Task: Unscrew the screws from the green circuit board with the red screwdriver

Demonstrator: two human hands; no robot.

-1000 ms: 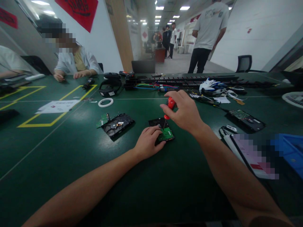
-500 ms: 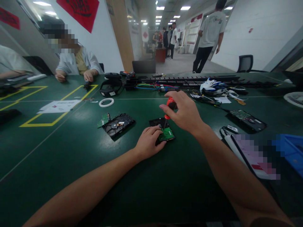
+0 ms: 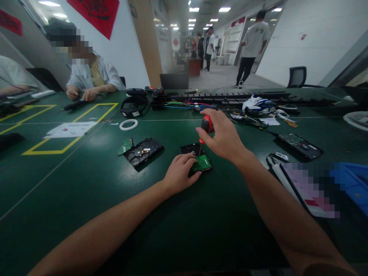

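Gripping 1 red-and-black-handled screwdriver (image 3: 207, 124), the right hand (image 3: 204, 123) has its fingers closed round it; the left hand (image 3: 182, 172) presses 1 black-and-green hard drive (image 3: 204, 163) at frame centre.

1. We see a white wall (image 3: 322, 38) at right and red paper signs (image 3: 96, 15) at upper left.
2. A wood-toned panel (image 3: 143, 42) stands beside what seems a glass partition (image 3: 165, 50).
3. Ceiling lights (image 3: 194, 10) shine above the grey floor (image 3: 221, 79).
4. Past our green table (image 3: 86, 184) we see a dark chair (image 3: 297, 76) and reddish-brown desk (image 3: 194, 67).
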